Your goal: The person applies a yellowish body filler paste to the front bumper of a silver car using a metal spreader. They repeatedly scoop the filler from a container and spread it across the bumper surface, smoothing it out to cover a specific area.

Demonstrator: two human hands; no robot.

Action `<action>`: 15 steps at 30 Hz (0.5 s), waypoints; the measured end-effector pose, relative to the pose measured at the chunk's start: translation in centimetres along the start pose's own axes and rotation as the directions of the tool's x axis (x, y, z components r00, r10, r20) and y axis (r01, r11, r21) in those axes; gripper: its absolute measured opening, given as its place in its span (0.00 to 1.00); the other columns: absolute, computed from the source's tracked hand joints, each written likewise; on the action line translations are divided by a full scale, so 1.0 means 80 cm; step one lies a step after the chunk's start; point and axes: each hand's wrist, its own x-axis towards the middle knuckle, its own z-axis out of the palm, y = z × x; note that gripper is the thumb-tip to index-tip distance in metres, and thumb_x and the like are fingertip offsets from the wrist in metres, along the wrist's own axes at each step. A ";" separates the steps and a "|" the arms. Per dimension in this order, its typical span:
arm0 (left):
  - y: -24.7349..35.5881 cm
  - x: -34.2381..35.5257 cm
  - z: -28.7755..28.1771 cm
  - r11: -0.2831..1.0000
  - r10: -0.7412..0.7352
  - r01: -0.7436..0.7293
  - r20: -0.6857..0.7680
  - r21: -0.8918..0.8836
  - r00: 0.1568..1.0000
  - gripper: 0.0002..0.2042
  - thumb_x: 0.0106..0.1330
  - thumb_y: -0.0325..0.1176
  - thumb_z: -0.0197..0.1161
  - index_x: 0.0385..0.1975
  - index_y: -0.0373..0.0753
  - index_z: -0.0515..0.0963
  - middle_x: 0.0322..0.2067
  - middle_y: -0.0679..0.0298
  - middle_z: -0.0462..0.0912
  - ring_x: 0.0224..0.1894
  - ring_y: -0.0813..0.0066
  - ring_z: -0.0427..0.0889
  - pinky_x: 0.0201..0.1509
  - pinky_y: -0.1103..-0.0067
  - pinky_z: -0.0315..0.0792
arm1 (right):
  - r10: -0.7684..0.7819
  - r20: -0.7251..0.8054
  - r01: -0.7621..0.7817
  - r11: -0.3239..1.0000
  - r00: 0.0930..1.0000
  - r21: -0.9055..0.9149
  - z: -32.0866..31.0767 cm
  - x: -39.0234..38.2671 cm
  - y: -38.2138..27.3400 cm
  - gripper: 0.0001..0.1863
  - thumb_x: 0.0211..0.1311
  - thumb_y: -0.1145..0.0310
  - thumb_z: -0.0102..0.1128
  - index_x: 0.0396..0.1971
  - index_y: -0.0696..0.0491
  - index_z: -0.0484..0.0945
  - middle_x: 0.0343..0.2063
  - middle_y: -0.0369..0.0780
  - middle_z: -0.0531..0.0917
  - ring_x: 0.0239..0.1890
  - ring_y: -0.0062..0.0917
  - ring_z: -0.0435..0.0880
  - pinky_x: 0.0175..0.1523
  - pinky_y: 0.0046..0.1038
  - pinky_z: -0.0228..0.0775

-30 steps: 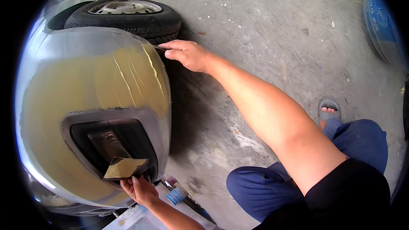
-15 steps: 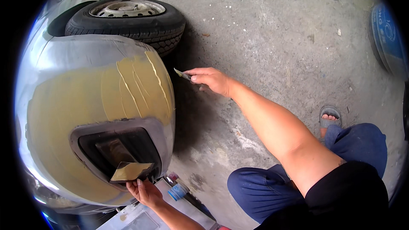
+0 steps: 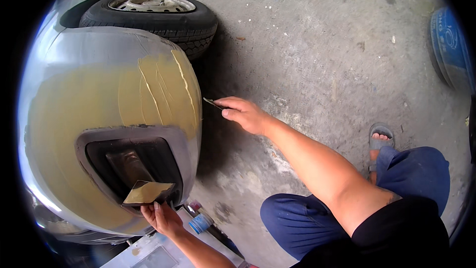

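A car bumper (image 3: 59,104) fills the left side, grey and bare in places, with a broad coat of yellowish body filler (image 3: 104,82). Several raised ridges run through the filler near its right edge. My right hand (image 3: 243,113) pinches a thin putty spreader (image 3: 212,102), held just off the bumper's right side. Below, my left hand (image 3: 161,217) grips a flat mixing board (image 3: 148,193) smeared with the same yellowish filler. That board sits in front of the bumper's dark recessed opening (image 3: 119,156).
Above the bumper stands a car wheel (image 3: 153,12) with a black tire. A blue drum (image 3: 451,44) is at the far right. A blue-labelled can (image 3: 200,223) and a light-coloured surface (image 3: 148,250) lie beneath my left arm. My sandalled foot (image 3: 382,136) rests on the concrete floor (image 3: 317,34).
My right hand has come down a little with the spreader, which now shows more edge-on. My left hand and the board have shifted slightly up and left in the picture.
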 end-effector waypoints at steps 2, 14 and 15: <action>-0.004 0.001 -0.007 1.000 -0.001 0.001 0.000 -0.006 1.000 0.19 0.66 0.21 0.52 0.57 0.35 0.66 0.54 0.60 0.74 0.58 0.68 0.71 0.65 0.66 0.61 | -0.034 -0.047 0.035 0.999 0.998 0.017 -0.007 0.022 -0.038 0.24 0.67 0.58 0.50 0.58 0.57 0.72 0.57 0.44 0.74 0.61 0.34 0.71 0.65 0.32 0.61; -0.002 0.005 0.016 1.000 -0.006 0.006 -0.050 -0.001 0.999 0.18 0.66 0.21 0.53 0.57 0.35 0.66 0.41 0.67 0.75 0.48 0.77 0.73 0.62 0.71 0.64 | -0.152 -0.226 0.127 0.985 0.962 -0.120 0.128 -0.062 -0.007 0.25 0.66 0.60 0.54 0.56 0.62 0.71 0.57 0.50 0.72 0.60 0.43 0.70 0.64 0.36 0.61; -0.005 0.005 0.015 1.000 0.002 -0.002 -0.030 -0.012 1.000 0.18 0.66 0.21 0.53 0.57 0.35 0.66 0.41 0.67 0.75 0.48 0.77 0.73 0.61 0.71 0.64 | -0.140 -0.232 0.114 0.986 0.962 -0.122 0.141 -0.070 0.003 0.25 0.66 0.60 0.54 0.56 0.62 0.70 0.57 0.50 0.72 0.60 0.43 0.71 0.65 0.35 0.62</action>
